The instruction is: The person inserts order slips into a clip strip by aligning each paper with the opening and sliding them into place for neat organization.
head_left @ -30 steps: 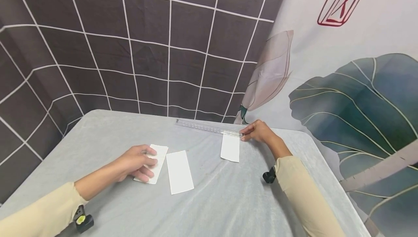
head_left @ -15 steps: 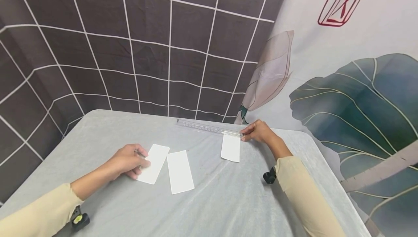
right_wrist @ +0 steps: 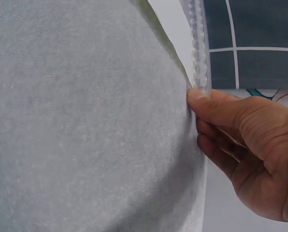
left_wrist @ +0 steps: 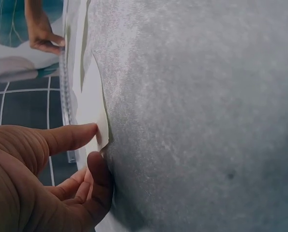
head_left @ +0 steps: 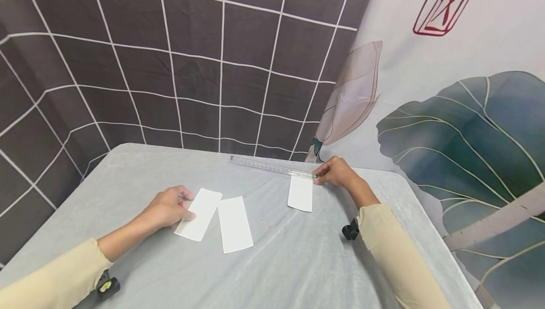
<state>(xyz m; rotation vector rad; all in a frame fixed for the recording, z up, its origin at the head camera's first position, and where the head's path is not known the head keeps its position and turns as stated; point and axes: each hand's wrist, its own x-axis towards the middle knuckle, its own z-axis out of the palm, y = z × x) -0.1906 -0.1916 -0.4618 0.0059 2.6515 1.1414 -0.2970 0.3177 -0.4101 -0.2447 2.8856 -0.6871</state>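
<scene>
Ruler (head_left: 272, 166) lies near the far edge of the desk (head_left: 298, 261), along the top of the right card (head_left: 300, 193). Right hand (head_left: 338, 171) has its end pinched, so keep that steady. Left hand (head_left: 167, 207): fingers loosely apart, thumb touching the left card (head_left: 199, 216), so nudge gently.

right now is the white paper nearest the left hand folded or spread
Spread, it seems: in the head view the white paper shows a broad face on the grey cloth, with no crease visible. The underside is hidden.
</scene>
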